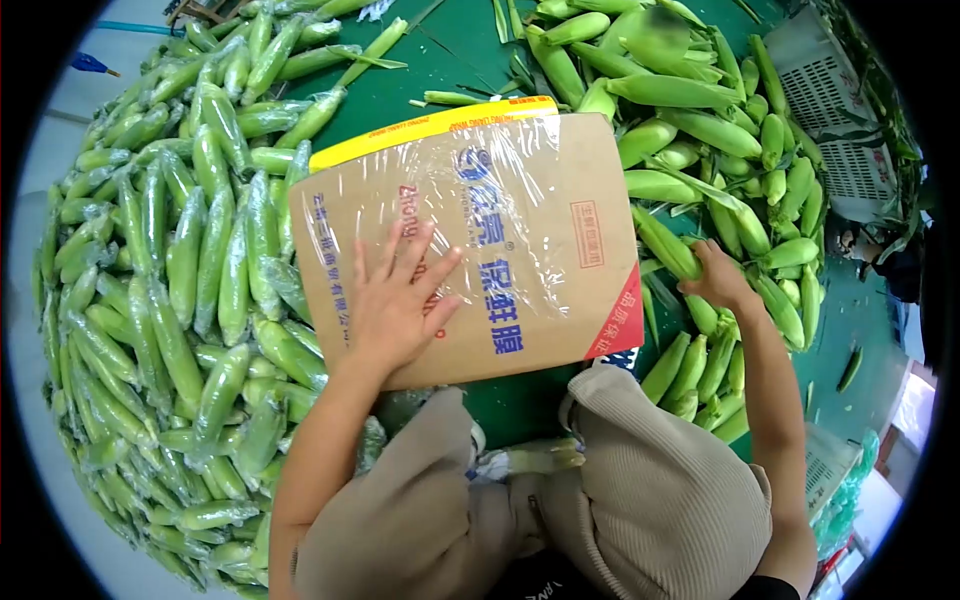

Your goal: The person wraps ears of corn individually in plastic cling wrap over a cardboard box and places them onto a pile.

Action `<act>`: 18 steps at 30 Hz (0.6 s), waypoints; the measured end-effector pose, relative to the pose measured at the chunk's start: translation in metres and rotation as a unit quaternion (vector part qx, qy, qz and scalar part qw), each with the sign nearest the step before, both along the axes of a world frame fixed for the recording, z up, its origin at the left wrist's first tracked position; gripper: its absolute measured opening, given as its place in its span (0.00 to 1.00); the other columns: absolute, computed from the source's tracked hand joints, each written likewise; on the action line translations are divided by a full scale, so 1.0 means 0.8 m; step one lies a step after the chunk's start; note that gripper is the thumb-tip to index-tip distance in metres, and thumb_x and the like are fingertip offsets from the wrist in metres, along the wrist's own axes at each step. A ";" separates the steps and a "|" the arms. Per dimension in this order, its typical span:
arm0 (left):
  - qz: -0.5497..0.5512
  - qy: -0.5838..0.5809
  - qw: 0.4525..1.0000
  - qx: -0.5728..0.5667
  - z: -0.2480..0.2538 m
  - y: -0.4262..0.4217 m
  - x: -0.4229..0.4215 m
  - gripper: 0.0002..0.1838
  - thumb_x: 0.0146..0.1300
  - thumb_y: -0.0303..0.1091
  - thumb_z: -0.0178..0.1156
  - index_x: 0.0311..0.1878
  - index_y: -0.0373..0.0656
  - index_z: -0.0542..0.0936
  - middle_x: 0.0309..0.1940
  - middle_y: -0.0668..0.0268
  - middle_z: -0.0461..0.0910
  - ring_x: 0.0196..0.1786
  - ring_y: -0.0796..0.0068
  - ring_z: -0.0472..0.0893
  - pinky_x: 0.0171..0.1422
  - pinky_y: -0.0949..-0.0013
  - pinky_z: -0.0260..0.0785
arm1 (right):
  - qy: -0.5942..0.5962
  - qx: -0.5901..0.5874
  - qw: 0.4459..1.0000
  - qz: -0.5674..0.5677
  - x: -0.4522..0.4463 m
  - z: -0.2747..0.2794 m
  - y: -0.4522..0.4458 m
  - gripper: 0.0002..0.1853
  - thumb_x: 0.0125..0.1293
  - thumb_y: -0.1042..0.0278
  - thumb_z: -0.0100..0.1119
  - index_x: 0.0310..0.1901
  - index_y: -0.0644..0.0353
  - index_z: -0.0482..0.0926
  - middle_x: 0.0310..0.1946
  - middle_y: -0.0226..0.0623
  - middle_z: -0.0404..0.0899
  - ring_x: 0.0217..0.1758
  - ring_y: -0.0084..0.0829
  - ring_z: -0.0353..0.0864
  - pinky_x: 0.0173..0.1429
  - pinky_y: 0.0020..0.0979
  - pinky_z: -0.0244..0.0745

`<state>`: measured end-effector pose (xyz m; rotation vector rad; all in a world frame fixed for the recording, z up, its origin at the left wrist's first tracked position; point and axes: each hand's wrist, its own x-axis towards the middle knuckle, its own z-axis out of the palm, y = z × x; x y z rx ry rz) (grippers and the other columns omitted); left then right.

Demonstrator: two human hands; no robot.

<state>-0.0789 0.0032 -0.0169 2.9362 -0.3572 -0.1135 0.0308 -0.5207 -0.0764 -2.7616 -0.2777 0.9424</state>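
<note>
My left hand (402, 300) lies flat with fingers spread on a cardboard box (560, 200), whose top is covered by a sheet of clear cling film (440, 180). The box has blue and red print and a yellow strip (400, 138) along its far edge. To the right of the box, my right hand (718, 275) is closed around the near end of a green ear of corn in its husk (665, 243). More unwrapped ears of corn (715, 130) are heaped around that hand. The fingertips of my right hand are partly hidden.
A large pile of film-wrapped corn (190, 250) fills the left side. White plastic crates (825, 90) stand at the far right, with another crate (830, 465) lower right beside green plastic (848, 510). Loose husk pieces lie on the green surface (400, 80). My knees are close below the box.
</note>
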 end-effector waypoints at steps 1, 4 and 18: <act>0.001 0.004 1.000 -0.003 0.001 0.000 0.001 0.30 0.71 0.62 0.62 0.76 0.76 0.77 0.85 0.71 0.62 0.88 0.55 0.54 0.88 0.29 0.34 | 0.026 -0.005 1.000 -0.012 -0.002 0.019 -0.012 0.37 0.56 0.58 0.78 0.64 0.62 0.73 0.62 0.53 0.73 0.65 0.58 0.76 0.68 0.49 0.75; -0.005 0.008 1.000 0.002 0.006 0.001 -0.001 0.29 0.71 0.61 0.62 0.75 0.77 0.78 0.85 0.69 0.62 0.88 0.55 0.53 0.88 0.28 0.34 | -0.040 -0.032 0.998 -0.035 -0.024 0.111 -0.053 0.38 0.53 0.65 0.76 0.66 0.64 0.74 0.62 0.54 0.76 0.66 0.56 0.78 0.70 0.49 0.75; 0.034 -0.185 0.981 -0.056 0.046 0.001 0.055 0.42 0.53 0.55 0.79 0.73 0.59 0.79 0.59 0.64 0.83 0.64 0.53 0.80 0.75 0.44 0.65 | -0.220 0.375 0.855 0.284 0.042 0.099 0.389 0.32 0.59 0.58 0.79 0.64 0.56 0.77 0.58 0.43 0.78 0.64 0.52 0.79 0.69 0.47 0.75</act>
